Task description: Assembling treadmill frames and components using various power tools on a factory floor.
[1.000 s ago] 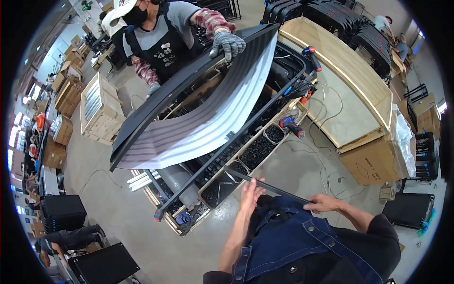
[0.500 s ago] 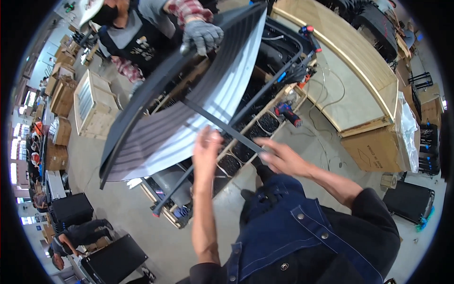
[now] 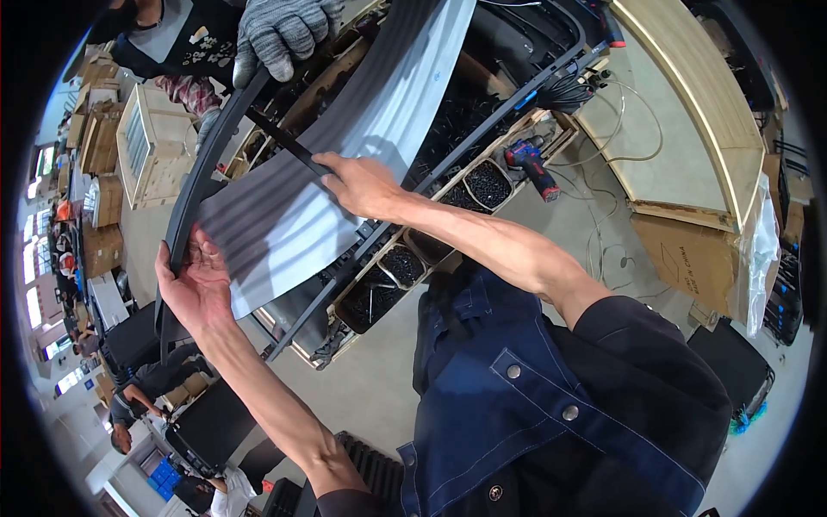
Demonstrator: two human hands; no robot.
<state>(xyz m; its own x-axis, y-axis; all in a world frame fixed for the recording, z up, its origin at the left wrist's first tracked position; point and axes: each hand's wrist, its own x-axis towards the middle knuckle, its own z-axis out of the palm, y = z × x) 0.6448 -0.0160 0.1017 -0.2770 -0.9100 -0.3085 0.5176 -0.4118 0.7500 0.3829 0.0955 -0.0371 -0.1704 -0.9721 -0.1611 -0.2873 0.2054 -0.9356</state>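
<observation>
View from above the wearer's head, looking down past a dark blue work shirt point(image 3: 551, 405) to two bare forearms reaching up and away.

The left hand point(image 3: 194, 289) is nearest, palm up and fingers curled around the dark rim point(image 3: 185, 215) of a large curved panel point(image 3: 293, 202). The right hand point(image 3: 362, 185) sits further along, flat on the panel's pale grey ribbed face, fingertips pinching a thin black strip point(image 3: 284, 142) that runs away from the hand toward the far edge (whether the strip is loose or already fixed cannot be told from here).

The panel bows along its length, so it appears thin and flexible rather than rigid, wide and awkward more than heavy. Its smooth face offers little grip; the thicker dark rim is probably the safest place to hold, with hands spread well apart to stop it sagging or twisting.

Beyond the right hand, a co-worker's grey knitted glove point(image 3: 280, 34) clamps the panel's far end.

Below the panel, past both hands, a long bench holds wooden bins of black screws point(image 3: 487, 185), with a blue cordless drill point(image 3: 530, 164) lying just right of them. Further right stands a pale wooden worktable point(image 3: 672, 164) with trailing cables
</observation>
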